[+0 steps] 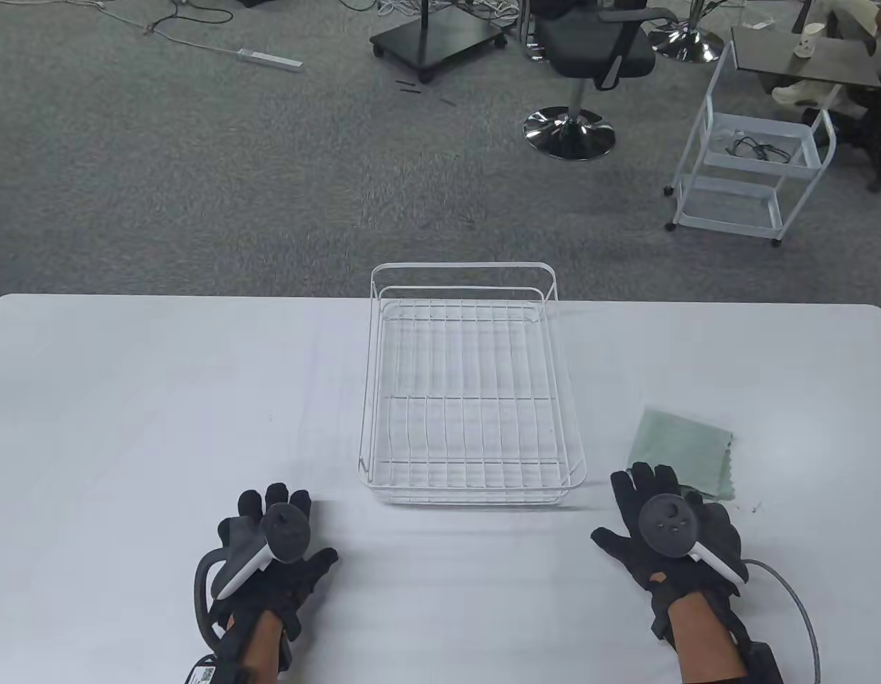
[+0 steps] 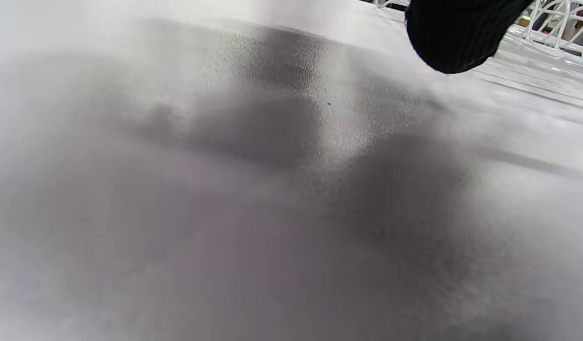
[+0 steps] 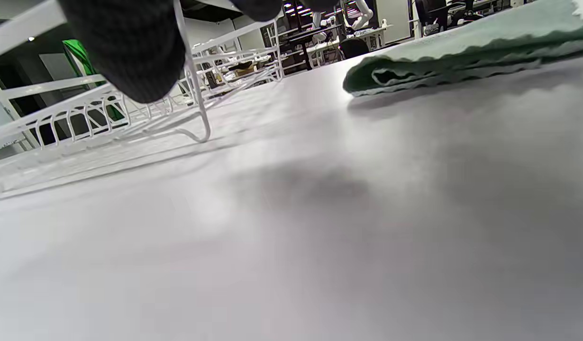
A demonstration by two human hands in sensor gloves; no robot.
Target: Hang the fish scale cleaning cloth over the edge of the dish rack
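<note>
A white wire dish rack (image 1: 471,388) stands in the middle of the white table (image 1: 141,399), its long side running from the near edge toward the far edge. Nothing lies in it or hangs on it. To its right, well clear of the wire, a pale green cloth (image 1: 683,453) lies folded flat on the tabletop, one edge cut in small zigzags. In the right wrist view the cloth (image 3: 467,54) shows as a low folded layer with wavy edges, resting on the table, with the rack (image 3: 130,118) off to the left.

The right hand (image 1: 668,531) lies palm down on the table at the near right, fingers spread and straight, holding nothing. Its fingertips reach the near edge of the cloth; whether they touch it or only overlap it from above I cannot tell.

The left hand (image 1: 273,552) rests at the near left, to the left of the rack's near corner and apart from it. Its fingers are loosely extended, gripping nothing. The left wrist view is mostly blurred tabletop, with one dark gloved fingertip (image 2: 455,33) at the top and a bit of white wire behind it.

Beyond the table, on the grey carpet, stand an office chair (image 1: 590,64) and a white trolley (image 1: 758,164).
</note>
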